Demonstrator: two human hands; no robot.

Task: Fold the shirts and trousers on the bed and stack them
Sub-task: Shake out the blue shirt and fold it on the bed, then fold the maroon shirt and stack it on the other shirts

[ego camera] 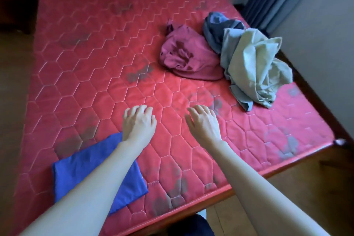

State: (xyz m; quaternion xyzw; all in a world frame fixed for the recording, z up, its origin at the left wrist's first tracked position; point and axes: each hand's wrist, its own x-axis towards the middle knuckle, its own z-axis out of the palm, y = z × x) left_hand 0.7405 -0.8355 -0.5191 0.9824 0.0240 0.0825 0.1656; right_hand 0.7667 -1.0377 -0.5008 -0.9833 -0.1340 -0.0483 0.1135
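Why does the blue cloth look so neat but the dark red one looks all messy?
The blue cloth is folded flat with straight edges; the dark red cloth is crumpled in a lumpy heap. The blue one lies near the bed's front edge, under the left arm; the red one sits farther away, touching other unfolded clothes. Both rest on the red mattress.

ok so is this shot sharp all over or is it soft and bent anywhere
Head view: soft all over, with both hands, left and right, slightly blurred; the mattress edges bow from the wide-angle lens; light is even and dull, with no hard shadows or glare; the pale green garment shows its folds fairly clearly.
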